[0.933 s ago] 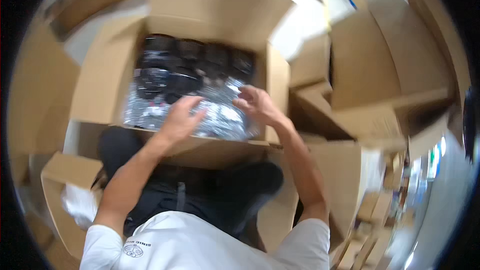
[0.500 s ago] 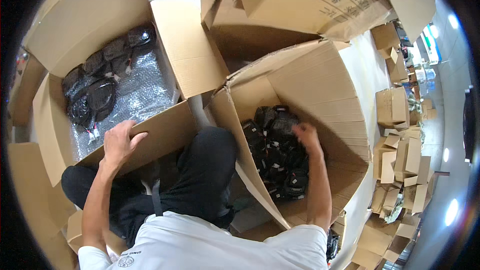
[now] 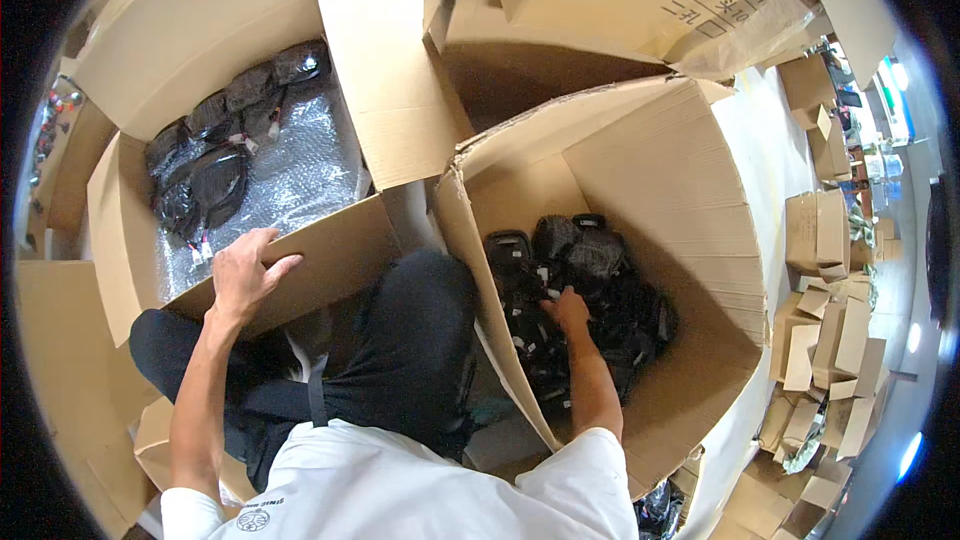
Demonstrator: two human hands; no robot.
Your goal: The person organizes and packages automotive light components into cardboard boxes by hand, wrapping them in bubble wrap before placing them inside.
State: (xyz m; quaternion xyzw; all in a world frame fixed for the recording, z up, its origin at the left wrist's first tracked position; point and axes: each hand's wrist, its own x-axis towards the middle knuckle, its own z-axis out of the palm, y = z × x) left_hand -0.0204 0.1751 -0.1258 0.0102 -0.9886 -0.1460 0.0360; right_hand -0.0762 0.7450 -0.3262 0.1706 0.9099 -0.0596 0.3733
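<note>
I sit between two open cardboard boxes. My left hand (image 3: 245,270) lies on the top edge of the left box's front wall (image 3: 330,245), fingers hooked over the rim. That left box (image 3: 120,230) holds a sheet of bubble wrap (image 3: 290,175) with several black bagged parts (image 3: 215,180) along its far side. My right hand (image 3: 567,310) reaches down into the right box (image 3: 660,170), its fingers among a pile of black bagged parts (image 3: 600,270). Whether those fingers grip a part is hidden.
My dark-trousered legs (image 3: 420,330) lie between the boxes. A third open box (image 3: 560,50) stands behind the right one. Stacks of small flattened cartons (image 3: 820,340) lie on the floor to the right, and more cardboard (image 3: 60,370) lies at my left.
Both hands were on the bubble wrap in the left box. My right hand has moved into the right box's black parts, while my left hand came back onto the left box's front wall.
</note>
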